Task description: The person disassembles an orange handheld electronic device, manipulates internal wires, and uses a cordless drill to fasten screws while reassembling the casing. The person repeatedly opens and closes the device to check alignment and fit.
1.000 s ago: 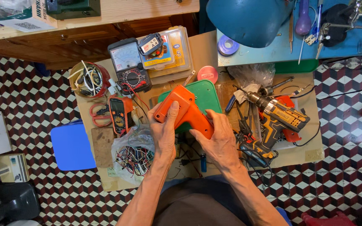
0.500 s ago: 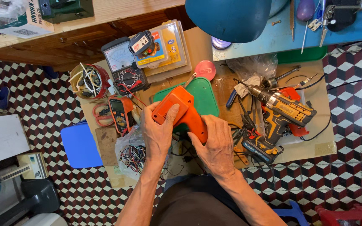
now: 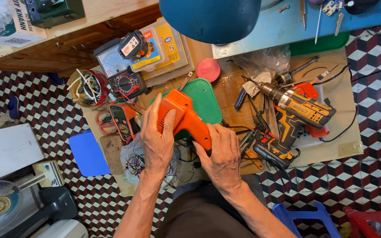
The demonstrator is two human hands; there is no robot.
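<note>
Left hand (image 3: 156, 140) and right hand (image 3: 222, 156) — both hands grasping orange power tool (image 3: 182, 116), above green lid (image 3: 207, 99), cluttered workbench (image 3: 347, 145)

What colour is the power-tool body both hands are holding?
Orange plastic power-tool body, clearest in the head view.

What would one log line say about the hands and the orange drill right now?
left hand: gripping orange drill body | right hand: holding its handle | under it: green lid | beside: yellow cordless drill
</note>
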